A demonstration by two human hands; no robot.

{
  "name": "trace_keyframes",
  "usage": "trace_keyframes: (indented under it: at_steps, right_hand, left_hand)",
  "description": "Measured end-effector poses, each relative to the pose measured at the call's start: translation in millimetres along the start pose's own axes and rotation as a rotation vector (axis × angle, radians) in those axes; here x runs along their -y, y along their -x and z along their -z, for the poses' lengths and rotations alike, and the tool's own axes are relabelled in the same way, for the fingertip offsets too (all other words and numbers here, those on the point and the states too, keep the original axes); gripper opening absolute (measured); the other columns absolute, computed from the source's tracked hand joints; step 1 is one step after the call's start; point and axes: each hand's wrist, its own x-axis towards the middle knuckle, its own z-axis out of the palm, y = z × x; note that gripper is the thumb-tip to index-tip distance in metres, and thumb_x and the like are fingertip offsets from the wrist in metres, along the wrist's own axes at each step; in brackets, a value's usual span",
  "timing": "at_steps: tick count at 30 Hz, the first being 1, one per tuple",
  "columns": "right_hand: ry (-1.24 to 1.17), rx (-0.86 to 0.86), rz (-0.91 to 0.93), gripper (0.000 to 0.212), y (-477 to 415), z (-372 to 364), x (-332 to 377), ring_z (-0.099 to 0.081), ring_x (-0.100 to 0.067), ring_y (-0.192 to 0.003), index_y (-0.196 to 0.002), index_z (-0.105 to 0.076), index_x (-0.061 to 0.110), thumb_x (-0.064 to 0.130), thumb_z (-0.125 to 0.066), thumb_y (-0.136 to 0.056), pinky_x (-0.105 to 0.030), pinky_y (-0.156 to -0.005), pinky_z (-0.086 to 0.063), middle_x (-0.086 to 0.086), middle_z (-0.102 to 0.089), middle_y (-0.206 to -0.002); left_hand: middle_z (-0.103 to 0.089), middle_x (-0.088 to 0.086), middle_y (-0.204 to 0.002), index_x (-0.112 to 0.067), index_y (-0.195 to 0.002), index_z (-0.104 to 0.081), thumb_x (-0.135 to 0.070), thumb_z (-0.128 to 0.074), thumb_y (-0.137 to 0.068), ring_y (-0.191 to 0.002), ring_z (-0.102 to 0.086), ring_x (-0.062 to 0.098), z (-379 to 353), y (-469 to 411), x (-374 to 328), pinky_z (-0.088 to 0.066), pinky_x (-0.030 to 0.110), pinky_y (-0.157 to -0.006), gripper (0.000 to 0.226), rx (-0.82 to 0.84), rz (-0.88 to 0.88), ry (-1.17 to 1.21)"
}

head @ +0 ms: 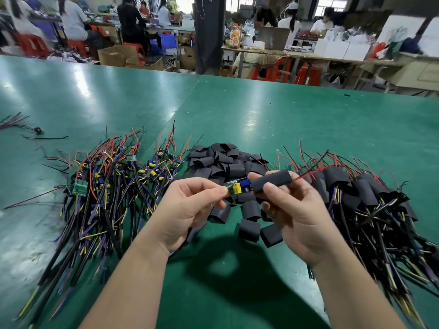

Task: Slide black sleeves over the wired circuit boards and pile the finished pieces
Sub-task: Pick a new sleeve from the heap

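Left hand (190, 210) grip: thumb and forefinger pinched on the near end of a circuit board (238, 186), yellow and blue parts showing. Right hand (294, 210) grip: clamped round a black sleeve (273, 180), thumb on the near face, fingers behind. From what I see the sleeve covers the board's far end only; the near part is still bare. Red wire (313, 172) sticks out of the sleeve's far mouth, up and right. Both hands held above the green worktop (237, 110), over the near edge of the loose sleeve heap (223, 162). A few stray sleeves lie just below the hands. Left of me: pile of bare wired boards (114, 176), leads trailing toward me. Right: pile of sleeved pieces (361, 193), red and black wires fanning out. Beyond the worktop, people seated at other benches, blurred.
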Motion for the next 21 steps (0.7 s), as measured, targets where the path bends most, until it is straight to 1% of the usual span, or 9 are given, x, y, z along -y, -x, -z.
trace_keyframes:
  at_steps: [2,4,7,9,10,12,15,19,21]
  right_hand:
    - [-0.022,-0.001,-0.012,0.037,1.3,-4.1,-4.4,-0.068,-0.008,-0.063,-0.093,-0.054,0.009,0.012,-0.069,-0.059,-0.013,-0.054,-0.048,-0.003,-0.075,-0.081]
    - [-0.058,0.005,-0.008,0.035,2.0,-6.2,-5.2,-0.067,-0.009,-0.061,-0.092,-0.056,0.009,0.01,-0.069,-0.06,-0.014,-0.056,-0.05,-0.004,-0.074,-0.077]
    - [-0.146,0.062,0.012,0.041,3.4,-7.9,-5.1,-0.07,-0.013,-0.067,-0.104,-0.057,0.016,0.004,-0.064,-0.065,-0.018,-0.059,-0.053,-0.015,-0.074,-0.087]
    - [-0.152,0.087,0.025,0.044,4.1,-7.7,-4.1,-0.071,-0.014,-0.072,-0.107,-0.059,0.019,0.002,-0.062,-0.067,-0.019,-0.062,-0.054,-0.022,-0.071,-0.098]
    - [-0.135,0.098,0.027,0.042,4.1,-7.6,-3.6,-0.07,-0.014,-0.073,-0.106,-0.061,0.019,0.002,-0.062,-0.068,-0.018,-0.063,-0.054,-0.023,-0.07,-0.102]
    - [-0.059,0.118,0.023,0.039,4.0,-8.0,-3.8,-0.067,-0.013,-0.073,-0.102,-0.066,0.02,0.004,-0.065,-0.067,-0.018,-0.064,-0.052,-0.019,-0.071,-0.105]
    - [0.041,0.161,0.017,0.04,4.3,-10.0,-6.5,-0.065,-0.013,-0.077,-0.099,-0.073,0.025,0.006,-0.074,-0.064,-0.017,-0.064,-0.051,-0.014,-0.072,-0.107]
    - [0.009,0.149,0.011,0.035,3.8,-10.6,-8.8,-0.071,-0.016,-0.087,-0.094,-0.076,0.02,0.008,-0.079,-0.061,-0.018,-0.067,-0.053,-0.015,-0.073,-0.101]
    - [-0.03,0.12,0.012,0.03,3.4,-11.3,-10.1,-0.072,-0.017,-0.084,-0.089,-0.076,0.017,0.009,-0.078,-0.06,-0.018,-0.067,-0.054,-0.015,-0.074,-0.095]
  left_hand:
    - [-0.046,-0.003,-0.043,-0.011,-0.059,-0.068,-0.016,-0.066,-0.073,-0.035,-0.021,0.005,0.5,0.1,0.2,-0.011,0.014,-0.038,0.016,0.006,-0.003,0.024]
    - [-0.049,-0.004,-0.044,-0.012,-0.059,-0.068,-0.016,-0.065,-0.073,-0.035,-0.022,0.004,0.9,0.7,-0.6,-0.011,0.014,-0.039,0.016,0.019,-0.01,0.035]
    - [-0.053,-0.003,-0.046,-0.014,-0.059,-0.07,-0.014,-0.064,-0.073,-0.035,-0.022,0.004,0.5,1.4,-0.8,-0.012,0.013,-0.039,0.015,0.051,-0.013,0.033]
    - [-0.055,-0.002,-0.046,-0.014,-0.059,-0.07,-0.013,-0.064,-0.074,-0.034,-0.023,0.004,0.0,2.1,-1.4,-0.015,0.012,-0.037,0.016,0.08,-0.013,0.016]
    - [-0.056,-0.001,-0.047,-0.014,-0.059,-0.07,-0.013,-0.064,-0.074,-0.034,-0.023,0.004,-0.1,2.2,-1.8,-0.016,0.011,-0.037,0.016,0.091,-0.013,0.006]
    - [-0.057,-0.001,-0.048,-0.014,-0.06,-0.071,-0.013,-0.064,-0.074,-0.034,-0.023,0.004,0.3,1.9,-1.9,-0.018,0.01,-0.036,0.015,0.1,-0.011,-0.007]
    - [-0.058,-0.001,-0.05,-0.014,-0.06,-0.071,-0.014,-0.065,-0.074,-0.033,-0.023,0.004,0.2,1.2,-0.9,-0.019,0.01,-0.036,0.015,0.103,-0.004,-0.017]
    - [-0.058,-0.002,-0.05,-0.015,-0.061,-0.07,-0.016,-0.066,-0.075,-0.034,-0.021,0.006,-0.1,1.4,-0.6,-0.016,0.011,-0.036,0.015,0.114,0.007,-0.049]
    - [-0.059,-0.001,-0.052,-0.014,-0.061,-0.07,-0.017,-0.067,-0.074,-0.034,-0.02,0.006,0.3,1.5,-0.4,-0.016,0.011,-0.036,0.014,0.111,0.014,-0.058]
